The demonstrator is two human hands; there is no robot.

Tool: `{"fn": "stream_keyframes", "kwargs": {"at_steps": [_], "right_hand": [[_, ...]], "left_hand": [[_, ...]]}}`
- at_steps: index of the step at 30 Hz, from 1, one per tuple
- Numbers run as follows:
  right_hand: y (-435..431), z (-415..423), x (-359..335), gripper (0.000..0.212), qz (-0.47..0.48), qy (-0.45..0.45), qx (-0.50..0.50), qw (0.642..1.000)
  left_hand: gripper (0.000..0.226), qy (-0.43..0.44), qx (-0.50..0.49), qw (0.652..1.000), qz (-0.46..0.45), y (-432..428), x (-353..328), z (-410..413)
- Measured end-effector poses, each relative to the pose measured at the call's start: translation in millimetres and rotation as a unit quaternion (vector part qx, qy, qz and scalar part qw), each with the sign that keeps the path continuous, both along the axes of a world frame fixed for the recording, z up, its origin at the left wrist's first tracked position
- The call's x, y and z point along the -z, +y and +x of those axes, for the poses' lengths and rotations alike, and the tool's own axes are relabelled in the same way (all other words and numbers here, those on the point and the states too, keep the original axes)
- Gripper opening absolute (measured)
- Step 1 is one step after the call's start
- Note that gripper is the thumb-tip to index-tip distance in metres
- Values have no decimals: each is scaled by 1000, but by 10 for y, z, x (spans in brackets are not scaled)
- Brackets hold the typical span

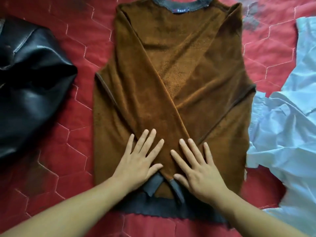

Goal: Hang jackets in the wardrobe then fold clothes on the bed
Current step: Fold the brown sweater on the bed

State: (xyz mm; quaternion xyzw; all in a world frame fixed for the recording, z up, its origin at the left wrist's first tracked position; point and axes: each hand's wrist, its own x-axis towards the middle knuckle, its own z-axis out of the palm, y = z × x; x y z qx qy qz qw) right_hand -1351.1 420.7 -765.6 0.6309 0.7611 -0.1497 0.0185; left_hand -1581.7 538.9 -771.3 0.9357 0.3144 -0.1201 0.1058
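The brown fleece sweater lies flat on the red quilted bed, its long axis running straight away from the person: the grey ribbed hem is nearest them and the grey collar is at the far end. Both sleeves are folded in and cross over the body, and their grey cuffs end just above the hem. The left hand and the right hand rest side by side on the crossed sleeves, palms down with fingers straight and spread, pressing the cloth and gripping nothing. Both hands are about equally near the hem, so the likely next fold carries the hem end up towards the collar. A small blue label sits inside the collar, and its writing is too blurred to read. A black leather jacket lies to the left and a pale blue shirt to the right.
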Motion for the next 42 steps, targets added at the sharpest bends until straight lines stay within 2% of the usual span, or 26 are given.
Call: {"fn": "stream_keyframes", "kwargs": {"at_steps": [5, 8, 12, 14, 17, 20, 25, 29, 32, 34, 37, 42], "right_hand": [[-11, -13, 65, 73, -24, -41, -3, 999], [-131, -84, -62, 74, -21, -36, 7, 999], [-588, -189, -179, 95, -26, -25, -88, 995], [-654, -150, -176, 97, -41, -37, -93, 994], [-668, -144, -152, 75, -20, -34, -92, 995], [-717, -173, -144, 51, 43, -37, -110, 992], [-730, -205, -256, 49, 48, -72, -75, 993], [-719, -120, -320, 40, 52, -48, -81, 994], [-570, -76, -436, 23, 17, -31, -73, 997], [-437, -22, -492, 14, -21, -12, -77, 997], [-216, 91, -610, 13, -63, 35, -43, 996], [334, 296, -1013, 26, -158, 97, 21, 982]], "left_hand": [[76, 19, -15, 1000, 3, -32, 43, 14], [77, 19, -23, 1000, -2, -177, -98, -103], [93, 40, 73, 996, -35, -681, -186, -557], [99, 62, 84, 994, -34, -789, -199, -686], [93, 70, 67, 995, -28, -854, -225, -629], [66, 50, 66, 997, -10, -856, -244, -573], [61, 18, 81, 997, -4, -625, -419, -625], [50, -3, 41, 999, -19, -540, -488, -666], [37, -29, 10, 998, -46, -450, -540, -667], [45, -40, -11, 995, -86, -336, -530, -651], [52, -32, -20, 986, -161, -93, -518, -604], [38, -8, -50, 964, -261, 539, -794, -360]]}}
